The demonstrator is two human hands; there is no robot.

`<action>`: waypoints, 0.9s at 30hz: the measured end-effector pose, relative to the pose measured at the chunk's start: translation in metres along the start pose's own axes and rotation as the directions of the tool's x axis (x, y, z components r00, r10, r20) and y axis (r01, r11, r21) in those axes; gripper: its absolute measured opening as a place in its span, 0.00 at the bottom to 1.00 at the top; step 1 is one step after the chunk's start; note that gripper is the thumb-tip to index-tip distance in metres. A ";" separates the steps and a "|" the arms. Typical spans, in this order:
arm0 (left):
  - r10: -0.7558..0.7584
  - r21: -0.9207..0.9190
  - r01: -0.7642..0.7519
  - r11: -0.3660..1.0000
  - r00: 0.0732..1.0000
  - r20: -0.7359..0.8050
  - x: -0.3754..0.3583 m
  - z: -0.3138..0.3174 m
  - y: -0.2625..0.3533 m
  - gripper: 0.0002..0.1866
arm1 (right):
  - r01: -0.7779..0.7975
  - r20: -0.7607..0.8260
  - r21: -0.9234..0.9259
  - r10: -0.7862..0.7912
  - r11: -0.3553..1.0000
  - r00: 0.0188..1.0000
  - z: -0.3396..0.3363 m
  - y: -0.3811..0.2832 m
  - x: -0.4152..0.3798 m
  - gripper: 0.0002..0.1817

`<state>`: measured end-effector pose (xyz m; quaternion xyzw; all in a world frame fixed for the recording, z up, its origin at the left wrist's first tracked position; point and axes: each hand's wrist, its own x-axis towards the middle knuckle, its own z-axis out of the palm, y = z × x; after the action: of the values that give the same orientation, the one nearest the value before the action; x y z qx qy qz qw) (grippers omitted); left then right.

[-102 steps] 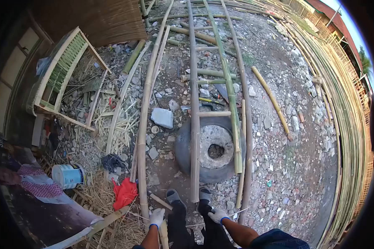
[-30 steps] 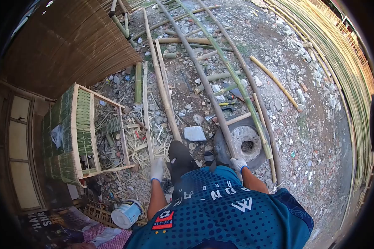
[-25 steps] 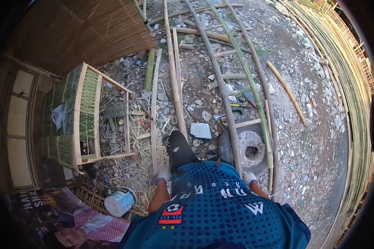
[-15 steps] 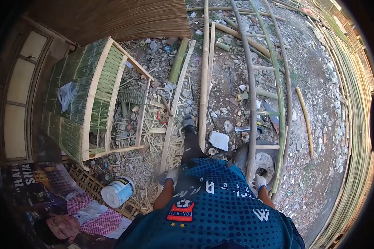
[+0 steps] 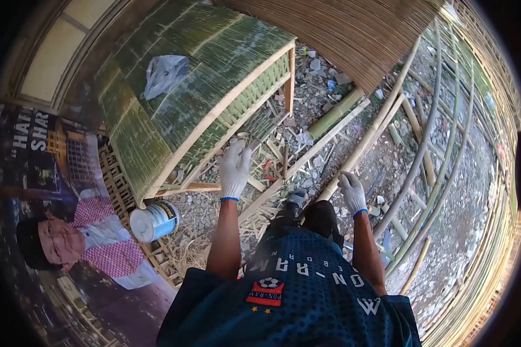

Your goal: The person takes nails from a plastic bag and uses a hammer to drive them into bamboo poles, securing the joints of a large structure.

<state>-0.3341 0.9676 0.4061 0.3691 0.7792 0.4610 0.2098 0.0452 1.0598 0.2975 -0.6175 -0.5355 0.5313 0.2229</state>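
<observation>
My left hand (image 5: 234, 169), in a white knitted glove with a blue cuff, is raised beside the green woven bamboo bench (image 5: 214, 61). Its fingers are stretched out, and nothing shows in them. My right hand (image 5: 352, 192), gloved the same way, is just right of a long pale bamboo pole (image 5: 362, 141). Its fingers are slightly bent and apart, holding nothing visible. A crumpled clear plastic bag (image 5: 165, 75) lies on the bench top. Under the bench's open side, bamboo strips and shavings (image 5: 266, 168) are scattered.
A white and blue bucket (image 5: 154, 222) stands at the lower left, near a printed banner (image 5: 46, 191). A thick green bamboo piece (image 5: 336, 113) lies ahead. Long curved poles (image 5: 425, 139) cross the rubble ground at right. A brown slatted panel (image 5: 353, 34) fills the top.
The view has turned left, bringing the bench closer to the middle. Both hands have come up from beside my body and now reach forward.
</observation>
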 end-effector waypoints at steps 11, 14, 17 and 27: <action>0.155 0.177 -0.067 0.982 0.820 -0.550 0.126 -0.081 0.023 0.24 | 0.638 0.619 -0.108 -0.451 0.762 0.643 0.138 -0.250 0.064 0.22; 0.201 0.350 0.035 0.936 0.763 -0.614 0.192 -0.105 0.012 0.27 | 0.751 0.754 -0.006 -0.491 0.660 0.437 0.173 -0.279 0.080 0.21; 0.134 0.430 0.220 0.875 0.744 -0.654 0.264 -0.127 -0.033 0.35 | 0.683 0.809 0.029 -0.418 0.730 0.412 0.170 -0.266 0.096 0.20; -0.503 -0.504 0.216 0.836 0.666 -0.550 0.336 -0.119 -0.032 0.30 | -0.137 0.105 -0.855 0.426 0.500 0.898 -0.101 0.086 0.213 0.29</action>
<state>-0.6406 1.1490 0.4412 -0.0350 0.7493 0.6567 0.0780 0.1426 1.2533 0.1701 -0.6387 -0.6391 0.3318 -0.2711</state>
